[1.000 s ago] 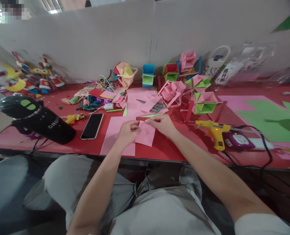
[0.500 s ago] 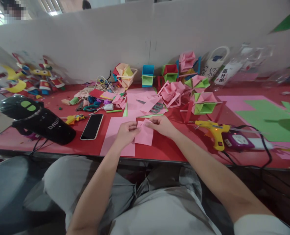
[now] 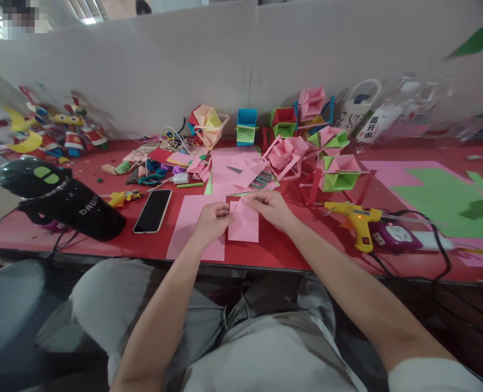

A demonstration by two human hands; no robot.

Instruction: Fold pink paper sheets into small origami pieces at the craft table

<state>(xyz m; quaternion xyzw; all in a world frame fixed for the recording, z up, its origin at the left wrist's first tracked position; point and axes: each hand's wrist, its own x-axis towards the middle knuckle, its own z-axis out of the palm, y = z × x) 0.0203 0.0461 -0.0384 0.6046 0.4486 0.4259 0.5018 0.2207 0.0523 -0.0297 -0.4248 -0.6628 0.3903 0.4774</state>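
Between my two hands is a small square of pink paper [image 3: 243,226], with crease lines on it and its top part raised. My left hand [image 3: 214,222] pinches its upper left edge, fingers curled. At the top right of the square, my right hand [image 3: 268,207] has thumb and fingers closed on the paper. The fingertips partly cover the folded top edge. A larger pink sheet [image 3: 192,231] lies flat on the red table, to the left and partly under my left hand.
A phone [image 3: 153,211] and a black tumbler [image 3: 78,207] are on the left. To the right lie a yellow glue gun [image 3: 358,218] and a purple power strip [image 3: 396,235]. Scissors [image 3: 261,178] rest among pink sheets behind my hands. Folded paper models [image 3: 288,152] stand along the back.
The pink square has turned slightly and shifted a little right, so its lower edge now lies straighter. Both hands keep their hold, the right one a bit farther right.
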